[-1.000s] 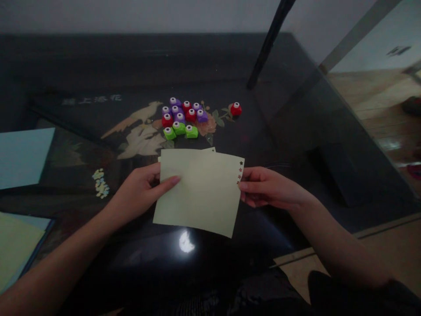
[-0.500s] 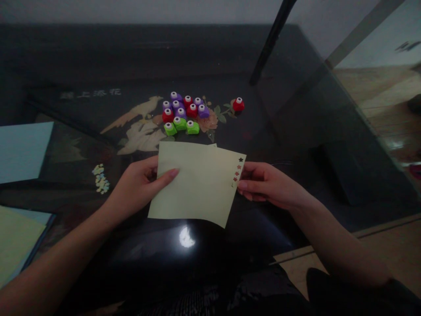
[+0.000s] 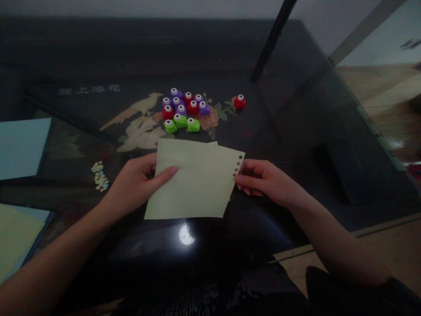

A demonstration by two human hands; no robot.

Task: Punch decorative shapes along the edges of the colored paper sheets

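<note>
Between my hands is a pale yellow sheet of paper [image 3: 194, 184], lifted over the dark table, with a row of several star-shaped holes down its right edge. My left hand [image 3: 141, 177] grips the left side, thumb flat on top and fingers underneath. At the right edge my right hand [image 3: 259, 177] pinches the paper just beside the holes, thumb in front and fingers partly behind. A corner of paper shows behind the sheet's top edge; whether it is a second sheet I cannot tell. Beyond the paper stands a cluster of small craft punches [image 3: 180, 109] in purple, red and green.
A single red craft punch [image 3: 240, 102] stands right of the cluster. Tiny paper cut-outs [image 3: 99, 176] lie in a small pile left of my hand. Blue paper [image 3: 24, 148] and a yellow stack [image 3: 19, 237] lie at the far left. A black pole [image 3: 271, 44] rises at the back.
My right hand has slid slightly up and left along the paper's edge, and its fingers reach further behind it. The sheet's lower right corner now sits higher and flatter.
</note>
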